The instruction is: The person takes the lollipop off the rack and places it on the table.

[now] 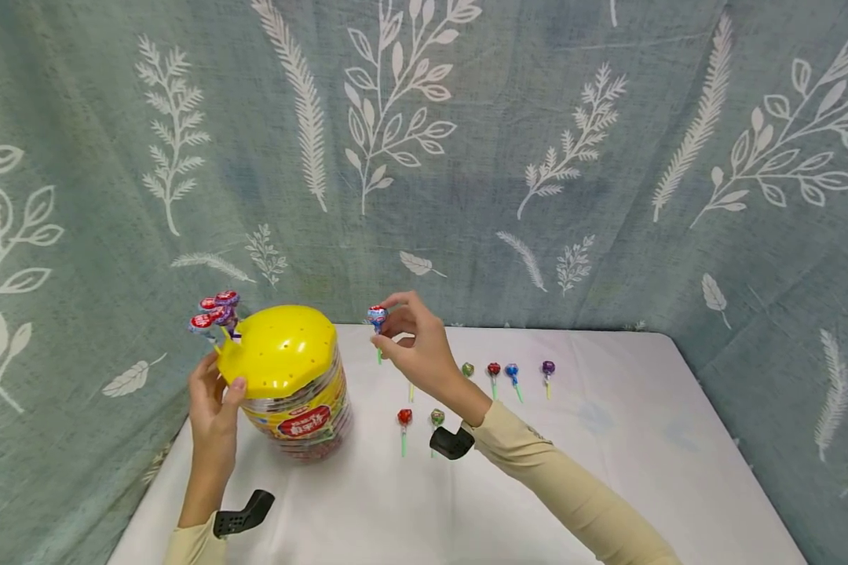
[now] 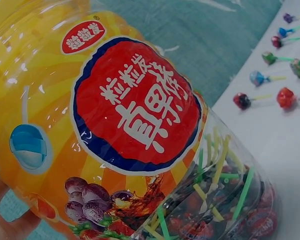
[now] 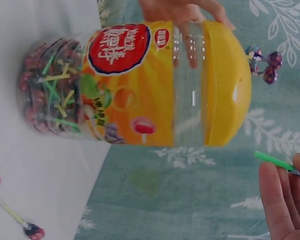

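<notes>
A clear plastic lollipop jar [image 1: 307,424] with a yellow and red label stands tilted on the left of the table. My left hand [image 1: 212,408] grips it at the top, thumb against the rim of the yellow domed lid [image 1: 286,345]. Several wrapped lollipops [image 1: 215,310] stick out of the lid's left side by their sticks. To the right of the jar, my right hand [image 1: 418,345] pinches a blue-wrapped lollipop [image 1: 377,315], its green stick pointing down. Through the jar's lower wall, more lollipops [image 2: 240,210] show in a heap.
Loose lollipops lie in two rows on the white table [image 1: 608,471]: a red one [image 1: 404,417] and a green one [image 1: 437,417] in front, a blue one [image 1: 512,371] and a purple one [image 1: 548,367] behind. A leaf-patterned curtain [image 1: 466,196] hangs at the back and sides.
</notes>
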